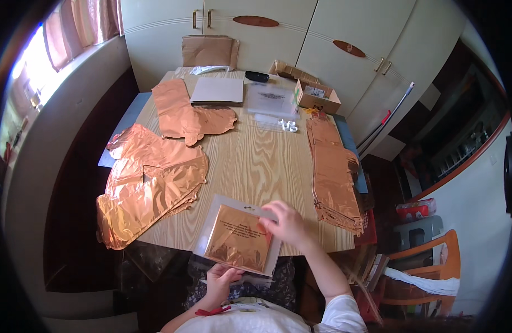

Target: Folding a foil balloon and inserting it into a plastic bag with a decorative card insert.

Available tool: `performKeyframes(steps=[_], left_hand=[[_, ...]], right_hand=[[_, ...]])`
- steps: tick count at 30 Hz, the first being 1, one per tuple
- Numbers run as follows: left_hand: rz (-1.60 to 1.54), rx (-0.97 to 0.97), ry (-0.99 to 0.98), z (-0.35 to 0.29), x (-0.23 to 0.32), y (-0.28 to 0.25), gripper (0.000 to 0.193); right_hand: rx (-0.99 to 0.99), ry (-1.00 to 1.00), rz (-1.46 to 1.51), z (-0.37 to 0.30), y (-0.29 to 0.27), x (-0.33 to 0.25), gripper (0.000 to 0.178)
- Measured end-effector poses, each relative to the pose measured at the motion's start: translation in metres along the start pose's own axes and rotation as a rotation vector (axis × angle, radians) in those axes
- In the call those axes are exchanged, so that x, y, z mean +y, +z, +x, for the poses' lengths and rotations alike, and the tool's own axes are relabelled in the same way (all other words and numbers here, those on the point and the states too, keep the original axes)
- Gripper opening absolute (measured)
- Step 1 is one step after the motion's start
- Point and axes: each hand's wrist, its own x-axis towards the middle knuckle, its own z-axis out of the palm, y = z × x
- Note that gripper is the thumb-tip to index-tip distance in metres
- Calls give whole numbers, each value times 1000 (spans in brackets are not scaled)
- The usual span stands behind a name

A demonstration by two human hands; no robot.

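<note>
A clear plastic packet with a folded copper-coloured foil piece inside lies tilted over the near edge of the wooden table. My left hand holds the packet's lower edge from below the table edge. My right hand grips the packet's upper right side, fingers on its white header strip. Flat copper foil balloon shapes lie spread on the table's left half, just left of the packet.
A stack of copper foil pieces runs along the table's right edge. At the far end lie more foil, a grey card, a clear bag, an open cardboard box and a black object. Cupboards stand behind; an orange chair stands at the right.
</note>
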Motion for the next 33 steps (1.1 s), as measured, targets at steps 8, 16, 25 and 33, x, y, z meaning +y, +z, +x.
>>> performKeyframes(steps=[8, 16, 25, 33], left_hand=[[-13, -66, -32, -2, 12, 9, 18], [34, -50, -24, 10, 7, 16, 18], [712, -208, 233, -6, 45, 10, 11], [1623, -129, 1215, 27, 113, 18, 31]], right_hand=[[-119, -256, -221, -74, 12, -60, 54], [-25, -229, -314, -87, 28, -51, 49], [-19, -245, -236, -69, 15, -22, 38], [22, -265, -200, -51, 15, -6, 29]])
